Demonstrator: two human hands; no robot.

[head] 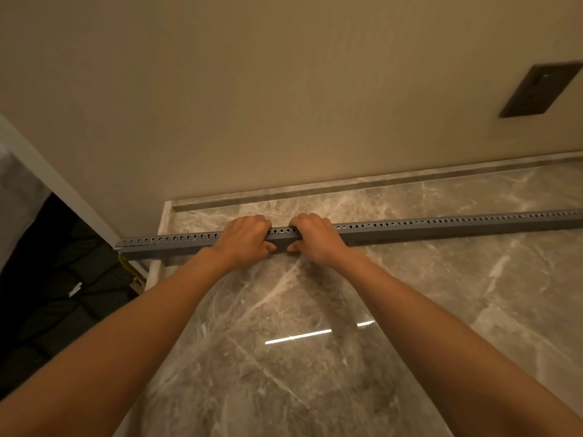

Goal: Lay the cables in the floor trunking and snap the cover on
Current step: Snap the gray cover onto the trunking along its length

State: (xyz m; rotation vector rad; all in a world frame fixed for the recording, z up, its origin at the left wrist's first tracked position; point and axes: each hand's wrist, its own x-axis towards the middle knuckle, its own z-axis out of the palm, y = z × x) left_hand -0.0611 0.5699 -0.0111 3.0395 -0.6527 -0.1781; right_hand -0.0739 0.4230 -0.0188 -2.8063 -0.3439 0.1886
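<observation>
as left hand (pixel 244 236), right hand (pixel 317 236) grip grey trunking (pixel 441 229), it lies on marble floor (pixel 315 357) near beige wall (pixel 252 105).

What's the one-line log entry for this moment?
left-hand grip on trunking | right-hand grip on trunking | trunking stretches across floor

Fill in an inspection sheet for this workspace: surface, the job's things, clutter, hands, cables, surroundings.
Surface: glossy grey marble floor, with a strip of light reflected in it.
Job's things: grey slotted trunking lies on the floor along the wall; cannot tell whether a cover is seated.
Clutter: small yellow object under the trunking's left end, too unclear to name.
Hands: left hand and right hand grip the trunking side by side, fingers curled over its far edge.
Cables: nothing seen.
Surroundings: beige wall, dark wall plate, white door frame.
</observation>
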